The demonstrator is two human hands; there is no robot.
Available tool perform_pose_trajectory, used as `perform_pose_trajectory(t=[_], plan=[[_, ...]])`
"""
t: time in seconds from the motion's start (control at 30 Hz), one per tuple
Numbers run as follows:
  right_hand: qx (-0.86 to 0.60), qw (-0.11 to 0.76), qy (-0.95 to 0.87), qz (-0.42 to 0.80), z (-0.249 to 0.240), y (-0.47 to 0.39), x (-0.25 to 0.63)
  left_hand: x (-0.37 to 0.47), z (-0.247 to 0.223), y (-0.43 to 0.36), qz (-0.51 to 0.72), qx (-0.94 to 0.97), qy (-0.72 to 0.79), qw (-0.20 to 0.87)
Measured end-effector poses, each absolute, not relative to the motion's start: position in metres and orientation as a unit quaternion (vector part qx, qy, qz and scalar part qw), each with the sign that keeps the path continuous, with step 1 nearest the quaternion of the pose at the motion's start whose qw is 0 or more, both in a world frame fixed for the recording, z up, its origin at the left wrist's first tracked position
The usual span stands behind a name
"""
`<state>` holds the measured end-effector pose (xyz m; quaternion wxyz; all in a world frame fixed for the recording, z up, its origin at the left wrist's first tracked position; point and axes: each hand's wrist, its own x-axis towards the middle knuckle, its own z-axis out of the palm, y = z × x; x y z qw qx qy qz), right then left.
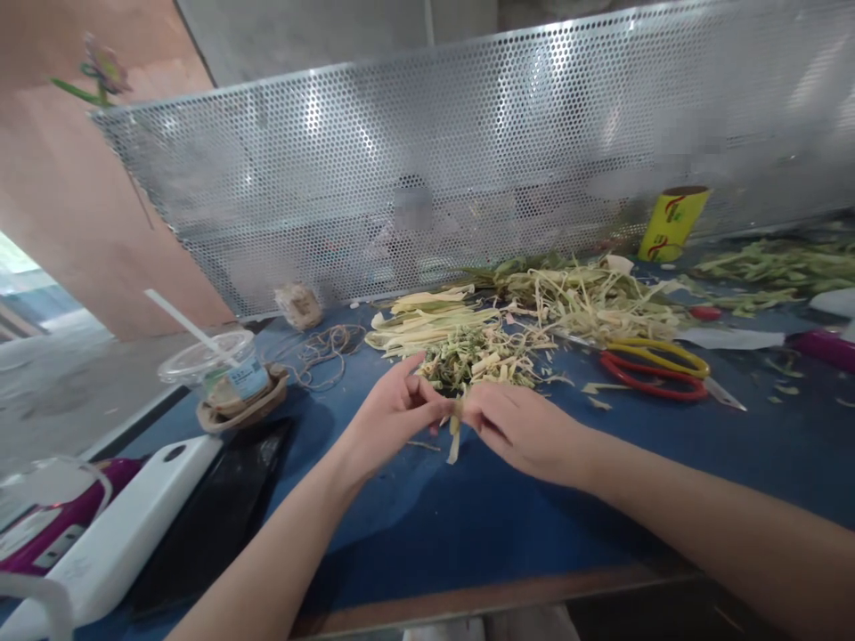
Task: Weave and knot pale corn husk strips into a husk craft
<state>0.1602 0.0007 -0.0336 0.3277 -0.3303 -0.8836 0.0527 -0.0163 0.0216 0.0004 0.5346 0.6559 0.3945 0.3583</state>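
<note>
My left hand and my right hand meet over the blue table, both with fingers pinched together. Between them is a narrow strip of pale dried husk, its lower end hanging below the fingertips. Just beyond my hands lies a heap of small green and yellowish knotted pieces. Behind that heap, flat pale husk strips are laid in a pile. A larger tangle of shredded husk spreads to the right. Scissors with red and yellow handles rest right of my right hand.
A perforated metal panel closes the table's far side. On the left are a plastic cup with a straw, a coil of twine, a black tablet-like slab and a white case. A yellow tube stands back right.
</note>
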Motion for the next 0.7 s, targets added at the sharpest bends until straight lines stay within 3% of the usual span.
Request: perform_pose_trajectory(t=[0.17, 0.43, 0.7], plan=[[-0.434, 0.401, -0.794, 0.144, -0.025, 0.005, 0.165, -0.019, 0.003, 0.027, 0.375, 0.652, 0.355, 0.556], [-0.431, 0.363, -0.743, 0.362, -0.020, 0.008, 0.159, -0.026, 0.004, 0.030, 0.391, 0.666, 0.301, 0.560], [-0.417, 0.381, -0.739, 0.368, -0.016, 0.002, 0.161, -0.025, 0.003, 0.022, 0.370, 0.729, 0.275, 0.505]])
